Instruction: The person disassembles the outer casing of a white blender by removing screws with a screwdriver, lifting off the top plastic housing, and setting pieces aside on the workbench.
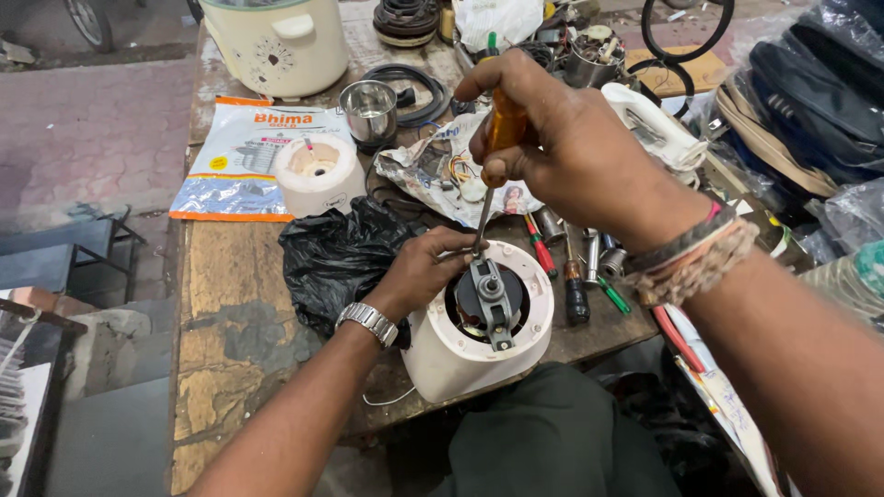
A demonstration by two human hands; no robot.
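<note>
Two hands at an upturned white plastic mixer base [460,354]: bracket screw being worked.
Right hand [562,152] is closed on an amber-handled screwdriver [505,124]; left hand [419,271] is clasped on the rim; steady downward pressure judged needed next.

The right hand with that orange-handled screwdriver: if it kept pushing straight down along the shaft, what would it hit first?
Probably the grey metal bracket across the motor inside the white appliance base; the screwdriver tip in the right hand seems already there.
</note>
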